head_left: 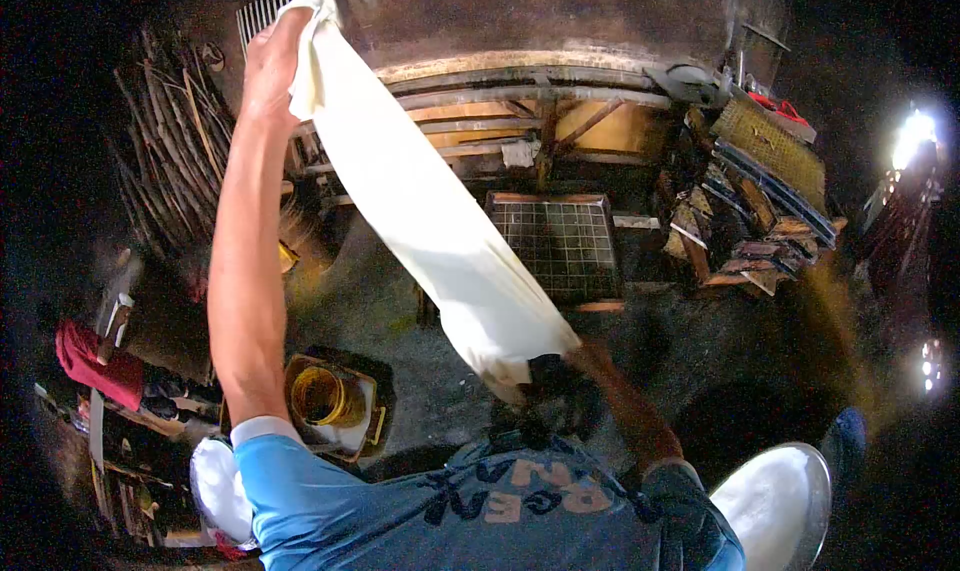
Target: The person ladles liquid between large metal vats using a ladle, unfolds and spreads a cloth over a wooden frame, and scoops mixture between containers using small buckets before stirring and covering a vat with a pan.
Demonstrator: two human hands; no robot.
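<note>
Head view: we stretch the cloth (410, 186), left hand (275, 69) clenching it, right hand (592, 359) with grip unclear, and next seems to need steady tension.

- A rough workshop or shed is suggested by the dim, dark floor (385, 321).
- Long sticks (165, 171) are stacked to the left.
- Scrap boards (755, 256) are piled to the right.
- A wire grid (552, 246) is placed near wooden rails (600, 91).
- A yellow bucket (352, 401) is seen lower left.
</note>
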